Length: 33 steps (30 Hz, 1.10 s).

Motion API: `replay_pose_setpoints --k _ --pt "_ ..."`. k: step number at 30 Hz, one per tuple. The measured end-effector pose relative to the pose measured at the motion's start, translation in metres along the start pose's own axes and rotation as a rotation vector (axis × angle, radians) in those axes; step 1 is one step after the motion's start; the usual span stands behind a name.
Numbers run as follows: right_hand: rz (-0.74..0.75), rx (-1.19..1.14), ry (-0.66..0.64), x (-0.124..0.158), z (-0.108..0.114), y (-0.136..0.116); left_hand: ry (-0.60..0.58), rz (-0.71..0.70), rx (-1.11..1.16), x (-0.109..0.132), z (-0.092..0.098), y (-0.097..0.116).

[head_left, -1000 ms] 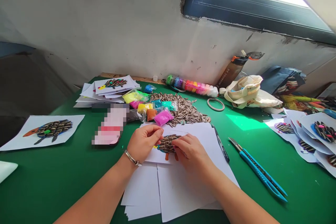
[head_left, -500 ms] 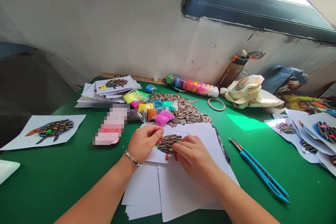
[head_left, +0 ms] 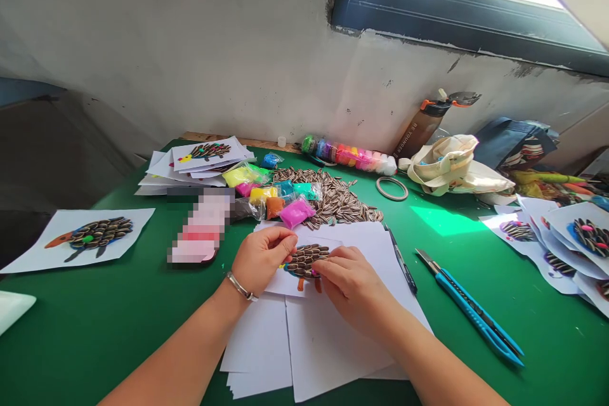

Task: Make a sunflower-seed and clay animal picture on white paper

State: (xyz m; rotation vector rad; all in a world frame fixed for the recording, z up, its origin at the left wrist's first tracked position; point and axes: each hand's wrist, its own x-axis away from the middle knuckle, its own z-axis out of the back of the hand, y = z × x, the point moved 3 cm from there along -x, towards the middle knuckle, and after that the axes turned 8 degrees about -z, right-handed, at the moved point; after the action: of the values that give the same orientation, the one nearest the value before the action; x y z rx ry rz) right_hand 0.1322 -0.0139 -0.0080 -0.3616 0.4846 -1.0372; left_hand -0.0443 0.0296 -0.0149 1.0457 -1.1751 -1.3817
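While the thumb and forefinger of my left hand [head_left: 261, 260] meet above the yellow-tipped end of the seed-covered figure [head_left: 304, 260], I cannot tell whether anything small sits between them. My right hand [head_left: 354, 279] curls over the figure's other end, fingertips at a magenta bit [head_left: 314, 273]; whether they grip it or only touch it, I cannot tell. The figure, with its orange legs, is on a white card [head_left: 285, 285] between my hands, atop loose white sheets [head_left: 337, 349]. Just beyond are a magenta packet [head_left: 295, 211] and a heap of striped seeds [head_left: 333, 196]. To my right, a pen [head_left: 402, 260] lies along the sheets' edge, and farther out a blue cutter [head_left: 469, 304] rests slantwise on the green table [head_left: 476, 387]. Well to my left lies another seed picture [head_left: 99, 235].
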Motion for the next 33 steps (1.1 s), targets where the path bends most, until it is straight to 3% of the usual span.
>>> replay_pose_setpoints --k 9,16,21,33 --pt "-0.015 0.041 -0.005 -0.006 -0.010 0.003 -0.003 0.012 0.000 0.001 -0.002 0.000" --pt "-0.067 0.034 0.093 -0.007 -0.015 0.011 -0.003 0.004 -0.012 0.000 -0.002 -0.001" --pt "-0.077 0.042 0.091 -0.006 -0.019 0.015 -0.004 0.014 -0.005 0.000 -0.002 -0.003" --pt "-0.026 0.056 0.031 -0.005 -0.006 0.010 -0.011 0.014 -0.003 0.000 -0.002 -0.004"
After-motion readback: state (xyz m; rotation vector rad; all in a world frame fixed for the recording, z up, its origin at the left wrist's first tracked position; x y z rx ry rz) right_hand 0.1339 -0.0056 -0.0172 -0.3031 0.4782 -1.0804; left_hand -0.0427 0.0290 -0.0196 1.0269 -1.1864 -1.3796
